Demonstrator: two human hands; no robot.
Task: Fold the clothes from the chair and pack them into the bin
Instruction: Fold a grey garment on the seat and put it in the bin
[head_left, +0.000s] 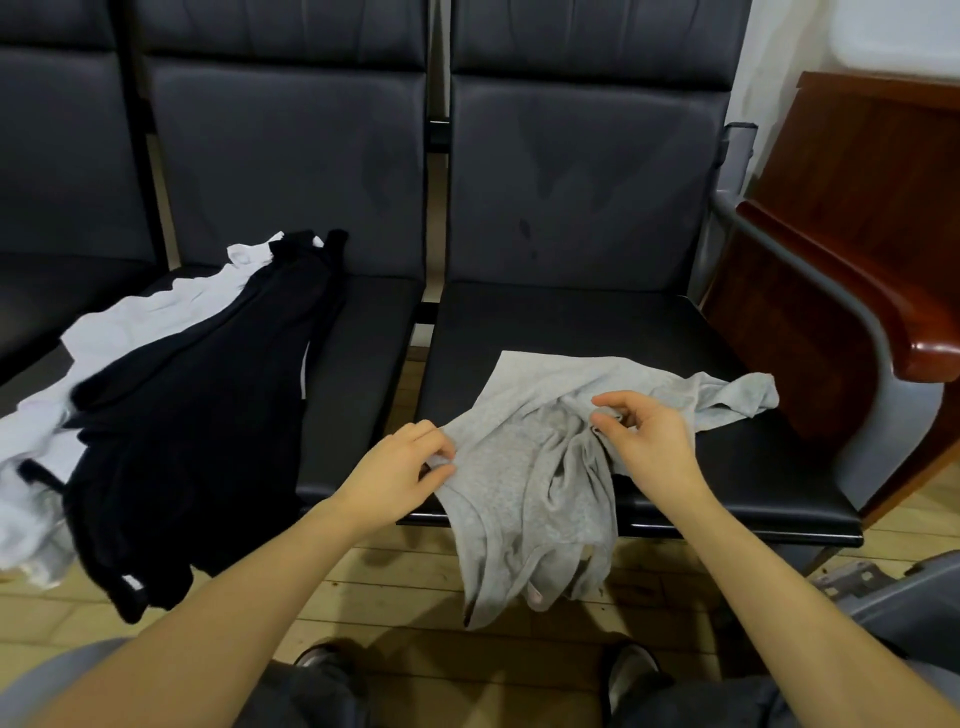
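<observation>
A light grey shirt (540, 467) lies crumpled on the right black chair seat (571, 322), its lower part hanging over the front edge toward the floor. My left hand (400, 467) pinches the shirt's left edge between thumb and fingers. My right hand (644, 441) pinches a fold of the same shirt near its middle right. On the left seat a black garment (208, 395) lies spread over a white garment (130, 322), both drooping off the front edge.
A row of black padded chairs runs along the wall. A dark wooden cabinet (852, 208) stands at the right beside a grey armrest (810, 270). A grey bin corner (904, 597) shows at the lower right. Below is a wooden plank floor (395, 587).
</observation>
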